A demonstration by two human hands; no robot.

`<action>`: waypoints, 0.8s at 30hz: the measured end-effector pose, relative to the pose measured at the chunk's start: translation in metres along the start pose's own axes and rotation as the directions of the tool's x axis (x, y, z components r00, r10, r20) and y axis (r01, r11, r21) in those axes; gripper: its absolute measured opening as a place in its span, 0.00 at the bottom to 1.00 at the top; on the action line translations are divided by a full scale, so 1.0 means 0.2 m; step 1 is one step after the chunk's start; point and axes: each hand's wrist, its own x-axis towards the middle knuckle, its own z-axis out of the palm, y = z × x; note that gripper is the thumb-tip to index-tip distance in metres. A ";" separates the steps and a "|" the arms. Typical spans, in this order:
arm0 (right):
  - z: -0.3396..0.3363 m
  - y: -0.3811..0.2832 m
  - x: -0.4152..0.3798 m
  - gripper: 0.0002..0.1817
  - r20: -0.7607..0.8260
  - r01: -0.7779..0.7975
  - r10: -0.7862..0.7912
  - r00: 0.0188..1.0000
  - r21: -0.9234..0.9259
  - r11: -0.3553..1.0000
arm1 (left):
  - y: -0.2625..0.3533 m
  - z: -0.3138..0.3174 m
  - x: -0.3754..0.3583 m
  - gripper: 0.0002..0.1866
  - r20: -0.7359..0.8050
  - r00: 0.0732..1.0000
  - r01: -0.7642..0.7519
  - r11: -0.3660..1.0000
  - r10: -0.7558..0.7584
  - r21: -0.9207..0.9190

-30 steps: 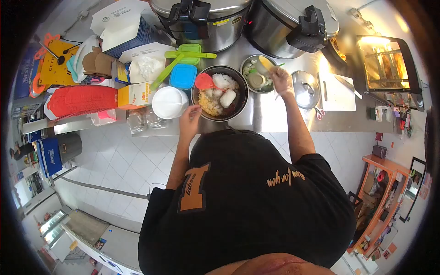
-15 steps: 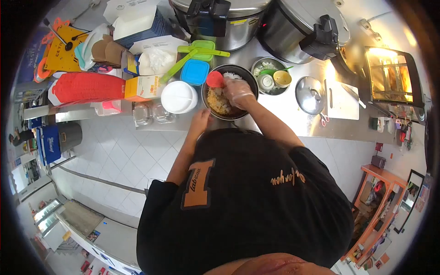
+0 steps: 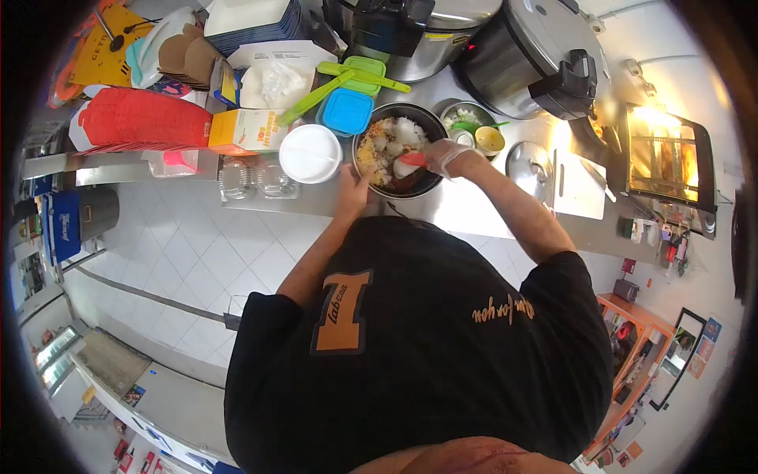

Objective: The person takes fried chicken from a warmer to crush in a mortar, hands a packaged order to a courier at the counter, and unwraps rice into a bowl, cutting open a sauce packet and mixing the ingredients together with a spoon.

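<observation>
Red plastic showed at the gloved fingers of the right hand [image 3: 450,156]: a scoop [image 3: 414,159], its handle end grasped in the closed fist, its head down among the food in a dark round pot [image 3: 418,189]. From that fist the scoop lay to the left, its long axis running roughly crosswise to the body and pointing toward the pot's middle. White rice [image 3: 410,132] lay just beyond the scoop; yellow-orange grains [image 3: 368,154] filled the side toward the left hand [image 3: 353,192].

That bare hand was at the pot's near left rim, across the food from the scoop; whether its fingers clasped the rim or only rested against it, I could not tell. A white round tub [image 3: 310,153] stood just left of it. Beyond the right hand, a metal bowl [image 3: 483,112] held more rice and a yellow cup [image 3: 490,141].
</observation>
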 end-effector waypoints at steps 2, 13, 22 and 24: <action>0.12 -0.01 0.05 0.12 -0.030 -0.058 0.057 0.998 -0.022 0.998 | 0.15 0.04 -0.07 0.15 0.014 0.997 0.080 0.993 -0.079 -0.090; 0.27 0.10 0.22 0.16 0.070 0.103 -0.099 0.993 -0.052 0.993 | 0.16 0.02 0.02 0.22 0.053 0.986 -0.168 0.891 0.160 0.422; 0.26 -0.31 -0.18 0.11 0.130 -0.208 0.220 0.967 -0.102 0.973 | 0.03 0.06 -0.19 0.32 0.276 0.882 0.423 0.900 -0.383 -0.103; 0.41 -0.37 -0.15 0.12 0.094 -0.113 0.135 0.986 -0.206 0.972 | 0.05 0.06 -0.17 0.32 0.292 0.895 0.376 0.923 -0.338 -0.082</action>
